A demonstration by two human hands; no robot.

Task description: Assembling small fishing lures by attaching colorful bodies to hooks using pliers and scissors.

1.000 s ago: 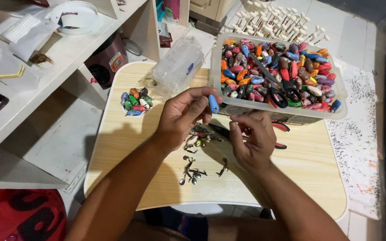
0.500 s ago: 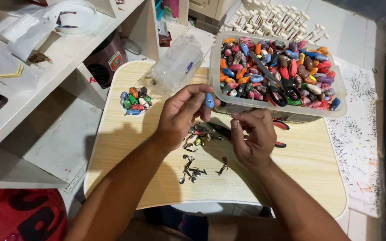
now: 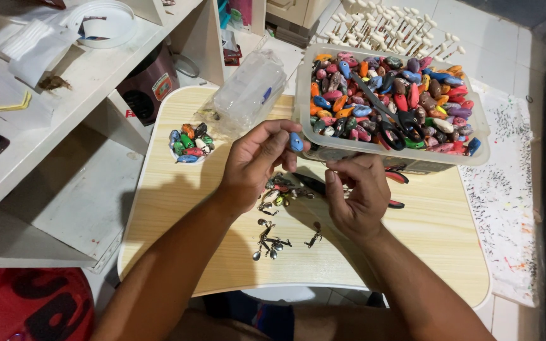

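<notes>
My left hand (image 3: 257, 161) pinches a small blue oval lure body (image 3: 296, 142) between thumb and fingers, raised above the wooden lap table (image 3: 172, 215). My right hand (image 3: 356, 192) hovers just right of it, fingers curled together around something tiny that I cannot make out. Beneath both hands lies a heap of small metal spinner blades and wire parts (image 3: 279, 192). More of these metal pieces (image 3: 270, 240) sit nearer to me. Red-handled pliers (image 3: 394, 189) lie partly hidden under my right hand.
A clear plastic tub (image 3: 399, 151) full of several coloured lure bodies, with scissors on top, stands at the back right. A small pile of painted bodies (image 3: 188, 142) lies at the left. A clear plastic box (image 3: 248, 91) sits behind. White shelves (image 3: 64, 95) flank the left.
My left hand has shifted the blue lure body slightly down and left, closer to my right hand. My right hand has stayed almost in place.
</notes>
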